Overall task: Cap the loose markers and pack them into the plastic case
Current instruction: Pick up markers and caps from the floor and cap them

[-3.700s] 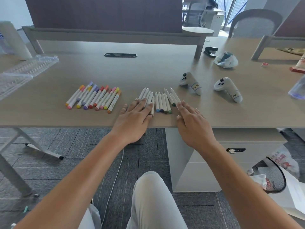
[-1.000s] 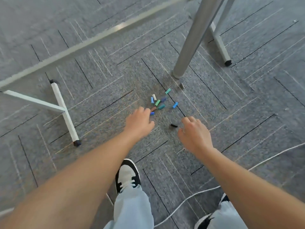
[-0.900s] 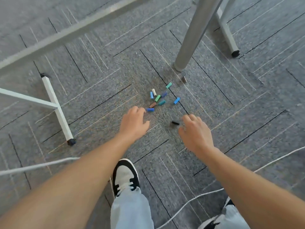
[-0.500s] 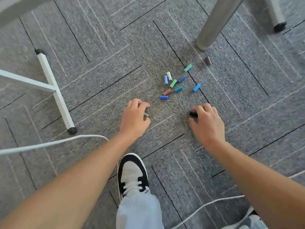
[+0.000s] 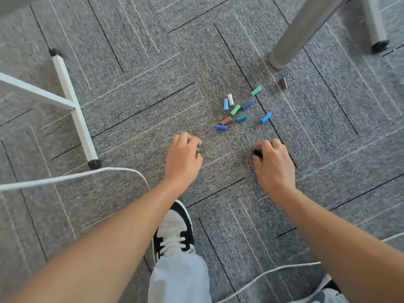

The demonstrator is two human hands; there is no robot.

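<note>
With the left hand [image 5: 182, 159] pinching a small grey plastic cap [image 5: 198, 149] and the right hand [image 5: 273, 162] closed on a small black plastic cap [image 5: 257, 152], both just below the scattered cluster of coloured plastic caps [image 5: 237, 112] on the carpet, best to palm each one firmly before reaching up into that cluster.

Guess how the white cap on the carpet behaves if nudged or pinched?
The white cap is a short cylinder lying on its side, so it may roll, though the carpet pile probably stops it quickly. It looks small, hollow plastic: likely light, stiff. Its smooth surface might slip from a loose pinch.

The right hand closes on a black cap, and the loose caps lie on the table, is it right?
Not quite. The head view shows the loose caps lying on the carpet floor, not on a table. The right hand does close on a black cap.
</note>
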